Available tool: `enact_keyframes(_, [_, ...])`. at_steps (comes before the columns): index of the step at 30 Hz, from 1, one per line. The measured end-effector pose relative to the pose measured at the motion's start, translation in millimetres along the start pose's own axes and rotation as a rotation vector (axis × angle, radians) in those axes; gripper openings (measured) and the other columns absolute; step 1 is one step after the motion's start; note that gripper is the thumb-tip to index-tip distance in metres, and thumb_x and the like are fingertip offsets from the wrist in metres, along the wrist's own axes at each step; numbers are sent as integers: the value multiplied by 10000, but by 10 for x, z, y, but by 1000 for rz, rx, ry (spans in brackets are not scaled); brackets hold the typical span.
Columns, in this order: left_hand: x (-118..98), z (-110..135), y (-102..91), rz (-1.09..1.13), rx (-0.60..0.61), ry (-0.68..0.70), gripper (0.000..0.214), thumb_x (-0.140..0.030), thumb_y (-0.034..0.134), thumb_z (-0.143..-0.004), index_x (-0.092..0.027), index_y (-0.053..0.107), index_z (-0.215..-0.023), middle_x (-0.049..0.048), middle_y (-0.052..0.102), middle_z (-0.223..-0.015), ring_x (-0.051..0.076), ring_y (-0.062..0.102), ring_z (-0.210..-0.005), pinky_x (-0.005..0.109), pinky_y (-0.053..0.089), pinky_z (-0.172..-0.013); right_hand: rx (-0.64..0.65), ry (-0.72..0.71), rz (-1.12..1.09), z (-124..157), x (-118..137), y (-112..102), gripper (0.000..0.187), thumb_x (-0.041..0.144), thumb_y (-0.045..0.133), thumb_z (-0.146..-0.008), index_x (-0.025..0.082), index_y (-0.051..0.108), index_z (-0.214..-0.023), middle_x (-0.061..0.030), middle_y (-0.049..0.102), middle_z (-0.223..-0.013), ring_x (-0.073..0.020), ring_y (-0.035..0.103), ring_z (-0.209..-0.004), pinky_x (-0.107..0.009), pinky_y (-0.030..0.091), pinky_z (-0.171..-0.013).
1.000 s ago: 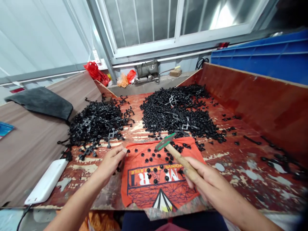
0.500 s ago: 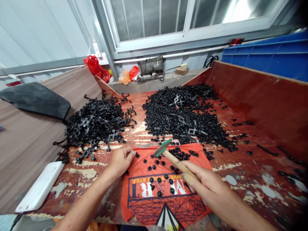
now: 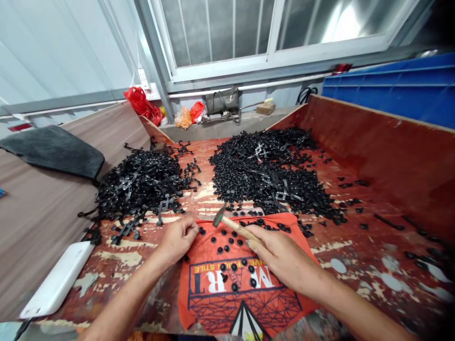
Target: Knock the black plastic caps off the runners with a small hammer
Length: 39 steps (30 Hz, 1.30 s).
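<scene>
My right hand (image 3: 272,248) grips the wooden handle of a hammer (image 3: 239,228), whose green-marked head points up and left over an orange printed cloth (image 3: 206,303). At the cloth's upper left corner my left hand (image 3: 181,237) is closed, thumb against the fingers; whether it pinches the cloth edge or a small part is hidden. Small black round parts (image 3: 234,266) lie scattered over the cloth, one of them right beside the left fingertips. More black parts on the cloth are partly covered by the right hand.
Beyond the cloth lies a large pile of small black parts (image 3: 241,166); a heap of black linked pieces (image 3: 138,182) sits at the left. A white power bank-like case (image 3: 59,279) rests at lower left. Wooden boards (image 3: 384,147) wall the sides, and a blue crate (image 3: 391,90) stands behind right.
The hammer and my right hand have moved left and its head has turned, now nearer my left hand. My left hand stays at the cloth's corner.
</scene>
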<state>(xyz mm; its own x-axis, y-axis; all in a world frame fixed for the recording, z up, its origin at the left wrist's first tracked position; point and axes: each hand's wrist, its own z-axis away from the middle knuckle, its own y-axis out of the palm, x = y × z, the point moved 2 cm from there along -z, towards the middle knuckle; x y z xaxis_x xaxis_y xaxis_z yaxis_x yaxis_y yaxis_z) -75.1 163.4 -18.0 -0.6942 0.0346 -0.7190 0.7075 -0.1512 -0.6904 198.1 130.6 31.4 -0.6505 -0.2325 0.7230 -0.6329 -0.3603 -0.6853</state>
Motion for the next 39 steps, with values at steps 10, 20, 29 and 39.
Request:
enact_keyframes(10, [-110,9,-46,55,-32,-12,190,-346,466,-774,-201,479,-652,-42,414,-603,137,392,-603,252,288,-591,-2,7,20,-1,-48,30,225,345,414,-1018,255,620,-1010,21,642,-744,-154,584,-667,-264,346,-583])
enact_keyframes(20, [-38,4,-39,80,1,-67,197,-357,523,-716,-176,576,-658,-23,507,-602,136,413,-587,251,284,-579,2,-12,21,-30,-31,41,327,339,418,-1029,331,607,-1295,-6,735,-917,-190,668,-801,-273,443,-696])
enact_keyframes(29, [27,-56,-7,250,-72,-65,153,-339,567,-670,-209,488,-683,-54,475,-601,116,401,-567,233,294,-556,-95,-188,127,-91,285,51,457,270,403,-1026,425,461,-1453,0,769,-1023,-214,725,-931,-305,531,-776])
enact_keyframes(39, [47,-16,47,280,-101,-79,201,-369,606,-679,-206,489,-657,-55,469,-566,108,395,-525,224,286,-511,-115,-174,294,-200,187,259,468,275,402,-1025,345,428,-1487,-29,776,-973,-219,730,-835,-290,496,-694])
